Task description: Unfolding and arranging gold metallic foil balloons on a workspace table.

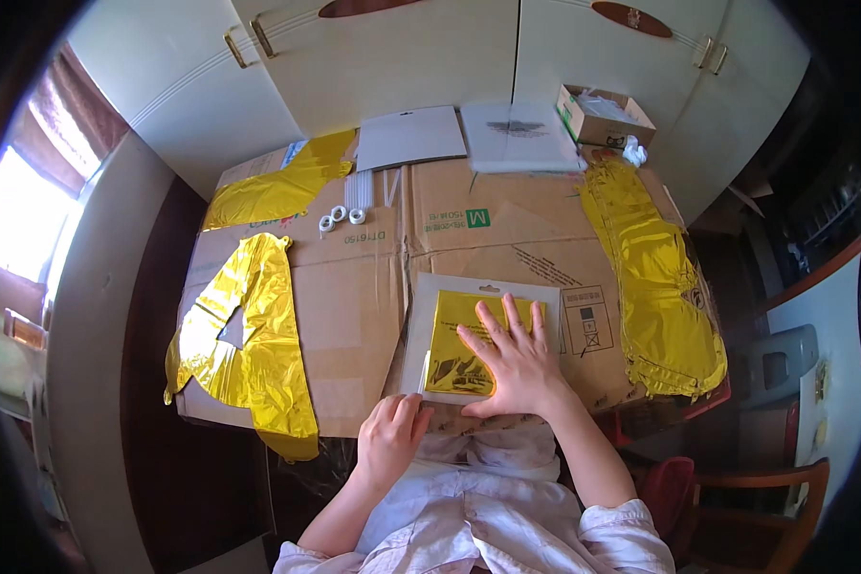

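A flat clear plastic bag (411,335) with a hang hole lies at the near edge of the cardboard, holding a folded gold foil balloon (450,330). My right hand (518,364) is spread open and pressed flat on the bag's right half, covering part of the foil. At the bag's near left corner, my left hand (389,438) is closed, its thumb and curled fingers at the edge. To the left lies an unfolded gold foil balloon shaped like a letter A (263,330). Another gold foil balloon (655,273) stretches along the right side.
Cardboard (354,325) covers the table. At the back lie gold foil (292,187), a grey-white packet (411,139), a clear bag (521,139), white straws (359,189), and white tape rolls (340,214). A small box (603,115) stands back right. A wooden chair (765,521) is lower right.
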